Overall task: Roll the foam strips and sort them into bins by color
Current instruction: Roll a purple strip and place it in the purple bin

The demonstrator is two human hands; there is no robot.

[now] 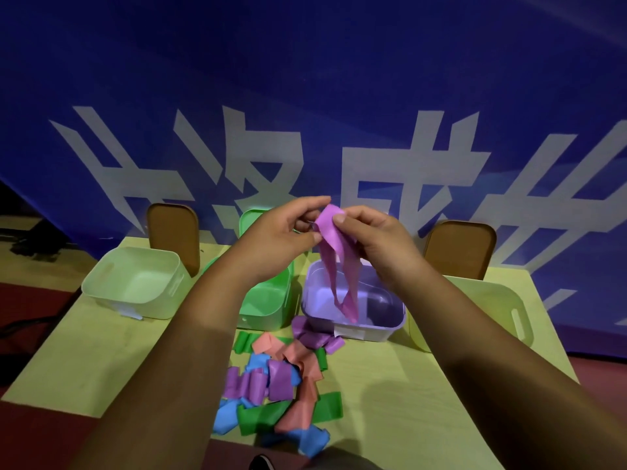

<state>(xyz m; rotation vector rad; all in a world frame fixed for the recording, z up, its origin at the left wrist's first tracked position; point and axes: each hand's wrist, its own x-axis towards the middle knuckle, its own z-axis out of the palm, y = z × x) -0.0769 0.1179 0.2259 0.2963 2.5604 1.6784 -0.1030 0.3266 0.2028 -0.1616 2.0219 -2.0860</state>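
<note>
A purple foam strip [334, 256] hangs folded from both hands, its loop dangling over the purple bin [390, 329]. My left hand [271, 237] pinches its upper end from the left. My right hand [380, 240] pinches the same end with thumb and fingers from the right. Both hands are raised above the bins. A heap of loose foam strips [281, 385] in green, salmon, blue and purple lies on the table in front of the bins.
Along the back of the yellow-green table [390, 385] stand a pale green bin [135, 283], a green bin [268, 300] and a pale yellow bin [495, 313]. Two brown lids [173, 235] [459, 249] lean against the blue banner behind.
</note>
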